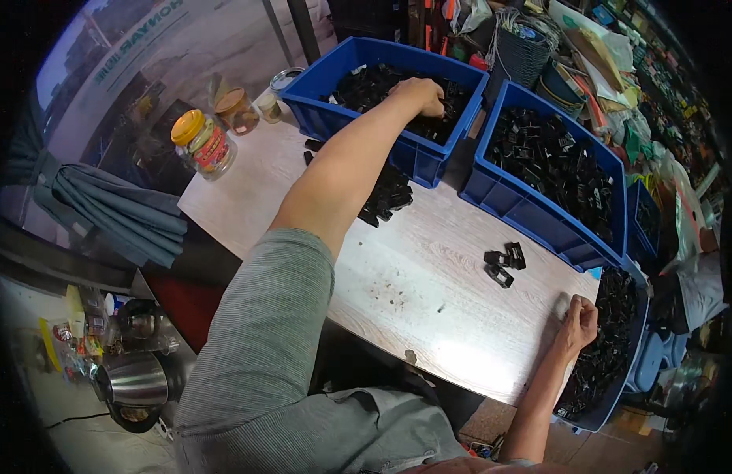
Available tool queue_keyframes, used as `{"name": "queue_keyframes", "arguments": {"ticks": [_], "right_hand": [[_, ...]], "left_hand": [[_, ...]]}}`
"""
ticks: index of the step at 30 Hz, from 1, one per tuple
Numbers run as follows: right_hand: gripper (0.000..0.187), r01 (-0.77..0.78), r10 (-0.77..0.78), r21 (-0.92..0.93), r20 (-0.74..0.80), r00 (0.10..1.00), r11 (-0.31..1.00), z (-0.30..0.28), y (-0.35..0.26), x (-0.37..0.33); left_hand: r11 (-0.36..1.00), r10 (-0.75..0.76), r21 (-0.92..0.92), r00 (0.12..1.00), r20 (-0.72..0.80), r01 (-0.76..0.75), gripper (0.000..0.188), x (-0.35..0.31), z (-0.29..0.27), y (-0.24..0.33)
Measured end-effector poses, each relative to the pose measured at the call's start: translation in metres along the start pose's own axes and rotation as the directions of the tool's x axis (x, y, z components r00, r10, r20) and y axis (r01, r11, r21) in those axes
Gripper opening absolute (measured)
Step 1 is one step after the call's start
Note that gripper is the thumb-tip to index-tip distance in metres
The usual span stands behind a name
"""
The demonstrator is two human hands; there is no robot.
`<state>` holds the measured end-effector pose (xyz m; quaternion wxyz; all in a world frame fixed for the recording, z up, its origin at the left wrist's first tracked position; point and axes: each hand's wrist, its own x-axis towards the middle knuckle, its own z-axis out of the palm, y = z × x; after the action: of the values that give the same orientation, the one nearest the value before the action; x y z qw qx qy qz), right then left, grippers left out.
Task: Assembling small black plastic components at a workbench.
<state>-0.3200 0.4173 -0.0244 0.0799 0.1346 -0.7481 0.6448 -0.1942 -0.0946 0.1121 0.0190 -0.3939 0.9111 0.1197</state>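
Observation:
My left arm stretches across the table into the far blue bin [358,130]. There my left hand [417,96] bends its fingers down among small black plastic parts [366,87]; the curled fingers are partly covered, and what they grip cannot be made out. My right hand [579,324] is at the table's right edge with its fingers curled closed, any contents hidden. Beyond it, a few loose black plastic frames [504,265] lie on the wooden table [429,272]. A heap of similar black pieces [388,196] rests in front of the far bin, partly behind my forearm.
A second blue bin [540,209] full of black parts stands to the right, and a larger bin [607,347] sits lower beside the table. Jars, one with a yellow lid [188,126], occupy the far left corner. A metal kettle [134,379] is at lower left.

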Motion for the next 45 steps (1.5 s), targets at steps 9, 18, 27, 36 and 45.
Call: {"name": "queue_keyframes", "arguments": {"ticks": [9,18,27,36,45], "right_hand": [[0.018,0.020,-0.020,-0.010,0.008,1.000,1.000,0.002,0.002,-0.001],[0.018,0.016,-0.015,-0.107,0.003,1.000,0.994,0.001,-0.009,-0.004],[0.019,-0.035,0.036,-0.061,0.026,0.999,0.998,-0.001,-0.010,0.001],[0.018,-0.053,0.056,-0.082,0.045,0.997,0.995,-0.003,-0.012,-0.001],[0.018,0.033,-0.032,-0.054,0.014,0.999,0.998,-0.008,0.004,0.006]], "left_hand": [[0.962,0.051,-0.213,0.882,-0.469,-0.169,0.056,-0.009,-0.009,-0.038],[0.596,-0.205,-0.662,0.711,-0.672,-0.454,0.039,-0.055,-0.017,-0.063],[0.791,-0.242,-0.354,0.277,-0.930,-0.499,0.031,-0.143,0.016,-0.071],[0.941,-0.059,-0.139,0.254,-0.965,-0.307,0.032,-0.167,0.078,-0.084],[0.967,-0.002,-0.070,0.270,-0.963,-0.244,0.021,-0.181,0.065,-0.063]]}}
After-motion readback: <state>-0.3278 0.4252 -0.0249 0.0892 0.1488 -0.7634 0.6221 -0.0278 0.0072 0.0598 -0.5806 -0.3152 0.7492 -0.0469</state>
